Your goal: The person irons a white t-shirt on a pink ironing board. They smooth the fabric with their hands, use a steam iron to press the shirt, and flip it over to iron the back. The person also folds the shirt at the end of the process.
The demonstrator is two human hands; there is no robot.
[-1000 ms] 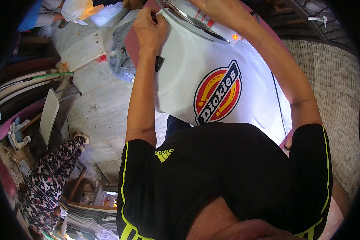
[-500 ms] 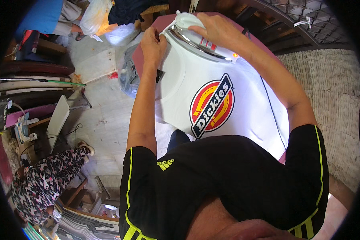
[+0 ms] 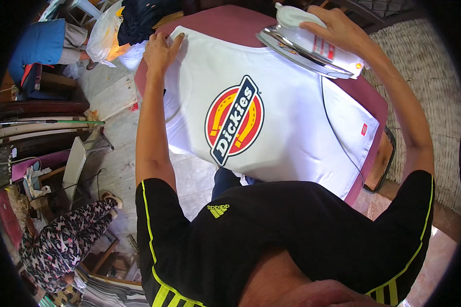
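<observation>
A white T-shirt (image 3: 287,112) with a round red, yellow and black print lies spread over a dark red padded board (image 3: 215,20). My left hand (image 3: 161,51) rests at the shirt's far left corner, beside the neckline, its thumb stretched away from the fingers. In my right hand (image 3: 338,29) is the handle of a white and chrome steam iron (image 3: 299,48), a small orange light glowing at its heel. The iron is over the shirt's far edge, nose toward the left; I cannot tell whether its plate touches the cloth. Its dark cord (image 3: 329,120) runs across the shirt toward me.
At left, another person in patterned trousers (image 3: 61,240) is near stacked boards and a folding chair (image 3: 75,161). A person in blue (image 3: 38,46) is at far left, by plastic bags (image 3: 103,43). A woven mat (image 3: 420,66) lies at right.
The iron in my right hand has moved right, away from the neckline and my left hand. With the view's shift, the shirt and board appear farther left, and more of the shirt's right side shows.
</observation>
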